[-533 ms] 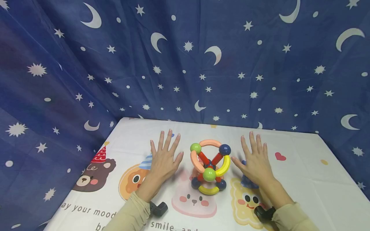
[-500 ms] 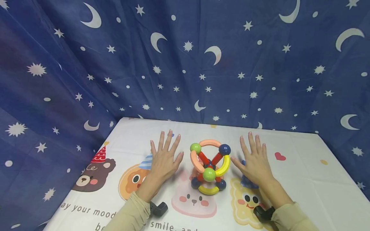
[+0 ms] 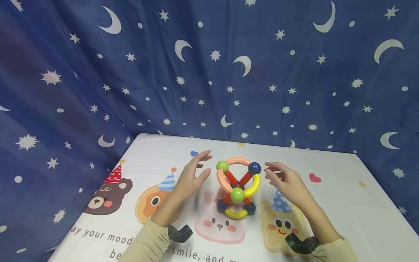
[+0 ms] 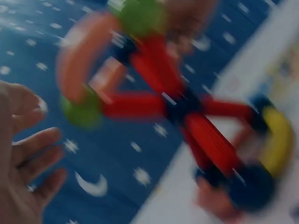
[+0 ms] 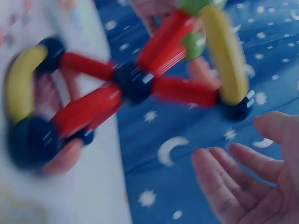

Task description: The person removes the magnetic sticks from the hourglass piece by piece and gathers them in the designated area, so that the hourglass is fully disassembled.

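A toy built of coloured rods and balls (image 3: pixel 237 195) stands on the table. Red sticks meet at a dark blue middle ball (image 4: pixel 183 106); curved yellow (image 5: pixel 226 53) and salmon pieces form rings at top and bottom, joined by green and blue balls. My left hand (image 3: pixel 191 178) hovers just left of the toy, fingers loosely bent, touching nothing. On the other side my right hand (image 3: pixel 288 182) hovers near the upper blue ball (image 3: pixel 254 168), its fingers bent inward and apart from the toy. Both wrist views are blurred, with a gap between fingers and toy.
A white tablecloth (image 3: pixel 347 203) printed with cartoon figures and lettering covers the table. Behind and to the left hangs a dark blue curtain (image 3: pixel 203 65) with moons and stars. Black wrist straps (image 3: pixel 180 233) sit on both forearms.
Both hands were spread flat with straight fingers beside the toy; now they are raised and turned inward, fingers bent. The head view has shifted slightly. The toy stands where it was.
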